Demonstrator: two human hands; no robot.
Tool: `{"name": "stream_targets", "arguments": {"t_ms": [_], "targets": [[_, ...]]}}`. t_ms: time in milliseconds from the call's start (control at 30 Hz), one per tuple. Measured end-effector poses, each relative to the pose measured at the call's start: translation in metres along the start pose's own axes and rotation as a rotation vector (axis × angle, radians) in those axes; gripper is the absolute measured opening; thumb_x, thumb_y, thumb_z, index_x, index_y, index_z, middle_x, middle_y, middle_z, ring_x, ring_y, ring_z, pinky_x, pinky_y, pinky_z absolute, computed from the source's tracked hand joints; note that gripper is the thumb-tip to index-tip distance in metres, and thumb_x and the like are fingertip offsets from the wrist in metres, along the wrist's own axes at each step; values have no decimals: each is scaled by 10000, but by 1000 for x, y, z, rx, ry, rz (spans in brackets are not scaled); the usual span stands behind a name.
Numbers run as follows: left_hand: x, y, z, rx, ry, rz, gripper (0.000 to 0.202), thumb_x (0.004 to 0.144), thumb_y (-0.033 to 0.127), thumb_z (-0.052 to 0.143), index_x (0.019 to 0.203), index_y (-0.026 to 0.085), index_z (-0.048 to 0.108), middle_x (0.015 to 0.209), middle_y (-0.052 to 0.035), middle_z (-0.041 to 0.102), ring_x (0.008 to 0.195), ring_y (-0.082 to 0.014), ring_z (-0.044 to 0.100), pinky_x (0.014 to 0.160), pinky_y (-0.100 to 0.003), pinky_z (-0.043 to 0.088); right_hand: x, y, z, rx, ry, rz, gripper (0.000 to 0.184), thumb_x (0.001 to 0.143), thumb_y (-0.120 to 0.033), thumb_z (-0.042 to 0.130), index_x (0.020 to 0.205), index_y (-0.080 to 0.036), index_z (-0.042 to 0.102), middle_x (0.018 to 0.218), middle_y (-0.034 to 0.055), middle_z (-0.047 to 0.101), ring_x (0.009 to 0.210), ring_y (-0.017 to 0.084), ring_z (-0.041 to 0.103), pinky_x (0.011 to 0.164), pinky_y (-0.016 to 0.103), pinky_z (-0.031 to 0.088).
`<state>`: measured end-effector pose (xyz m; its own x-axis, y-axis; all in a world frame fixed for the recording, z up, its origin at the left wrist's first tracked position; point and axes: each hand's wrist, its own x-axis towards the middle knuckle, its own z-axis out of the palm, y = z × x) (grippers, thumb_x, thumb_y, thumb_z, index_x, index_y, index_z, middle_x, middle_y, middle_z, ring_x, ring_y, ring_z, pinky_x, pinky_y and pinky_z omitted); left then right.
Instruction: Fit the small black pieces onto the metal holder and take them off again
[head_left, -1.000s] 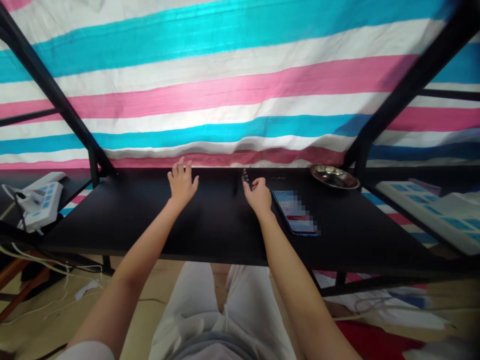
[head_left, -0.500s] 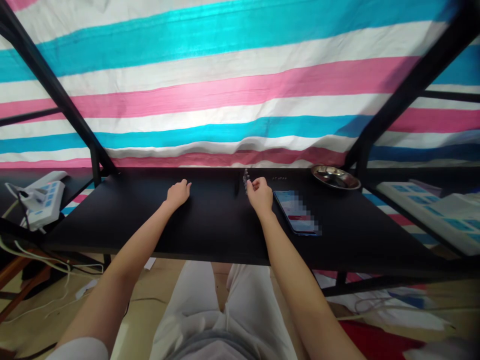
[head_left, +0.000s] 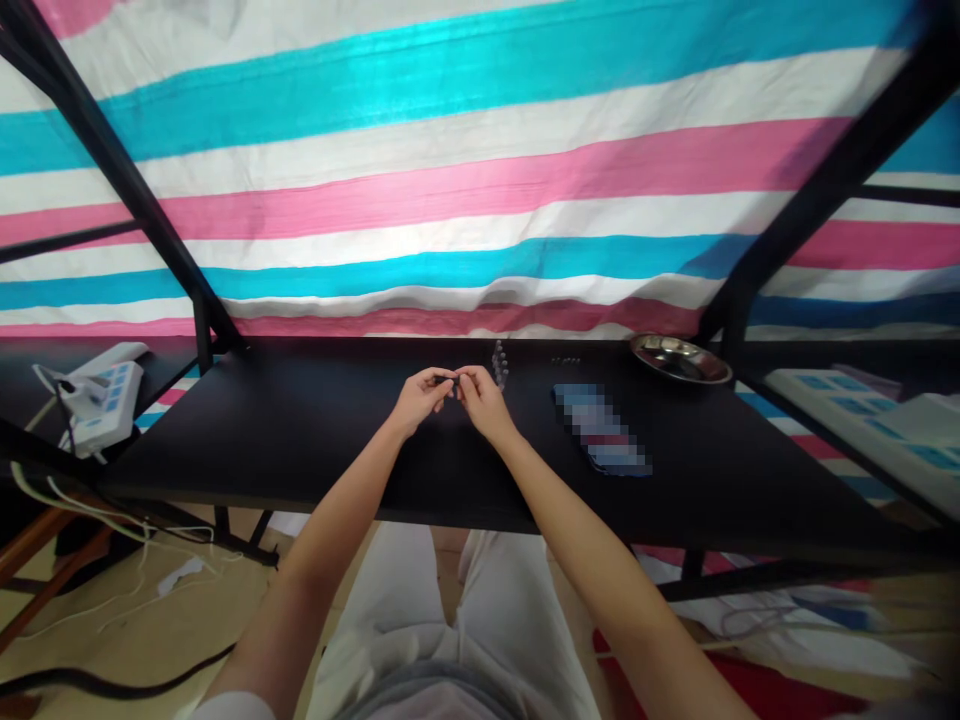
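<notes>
My left hand (head_left: pixel 420 400) and my right hand (head_left: pixel 481 402) meet above the middle of the black table. Their fingertips pinch a small dark piece (head_left: pixel 447 379) between them; the fingers cover most of it, so its kind does not show. Just beyond my right hand stands a short row of small shiny upright pieces (head_left: pixel 500 362), too small to name. Farther right, near the back edge, several tiny pieces (head_left: pixel 566 361) lie in a line.
A phone (head_left: pixel 600 430) with a blurred-out screen lies right of my right hand. At the table's (head_left: pixel 247 430) back right corner sits a round steel plate (head_left: pixel 679 360). Black frame posts rise on both sides. A white power strip (head_left: pixel 112 400) is beyond the left end.
My left hand has come right and my right hand slightly left, until they meet. A slim dark thing that stood left of my right hand no longer shows there.
</notes>
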<state>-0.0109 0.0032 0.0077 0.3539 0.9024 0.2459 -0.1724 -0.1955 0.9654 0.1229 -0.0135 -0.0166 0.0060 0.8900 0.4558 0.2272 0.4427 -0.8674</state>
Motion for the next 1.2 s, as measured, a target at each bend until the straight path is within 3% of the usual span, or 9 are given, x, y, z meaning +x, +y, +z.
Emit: {"name": "stream_targets", "arguments": {"t_ms": [167, 633, 900, 1200], "targets": [[-5, -6, -5, 48, -5, -36, 391, 696, 417, 642, 958, 137, 566, 771, -40, 649, 435, -41, 490, 449, -196, 367, 0, 1, -1, 6, 108, -2, 278, 852, -453, 396, 957, -211, 484, 626, -33, 488, 586, 111, 506, 580, 238, 423], [-5, -14, -3, 10, 156, -34, 344, 704, 464, 606, 756, 130, 542, 617, 7, 603, 376, -40, 468, 384, -177, 295, -9, -4, 8, -132, 124, -28, 307, 877, -420, 333, 1055, -207, 464, 677, -18, 527, 563, 115, 504, 571, 248, 426], [-4, -19, -3, -52, 201, -120, 382, 692, 509, 604, 713, 136, 528, 620, 4, 594, 392, -34, 449, 388, -179, 294, -13, -6, 7, -408, 77, -209, 329, 898, -338, 283, 1104, -193, 496, 1039, 96, 605, 882, 173, 599, 814, 321, 465], [-4, -19, -5, -107, 262, -141, 406, 689, 531, 605, 665, 139, 501, 575, 19, 559, 387, -29, 436, 380, -168, 286, -14, -2, 5, -477, 35, -294, 345, 909, -324, 274, 1125, -203, 515, 1087, 99, 601, 985, 197, 581, 887, 372, 461]]}}
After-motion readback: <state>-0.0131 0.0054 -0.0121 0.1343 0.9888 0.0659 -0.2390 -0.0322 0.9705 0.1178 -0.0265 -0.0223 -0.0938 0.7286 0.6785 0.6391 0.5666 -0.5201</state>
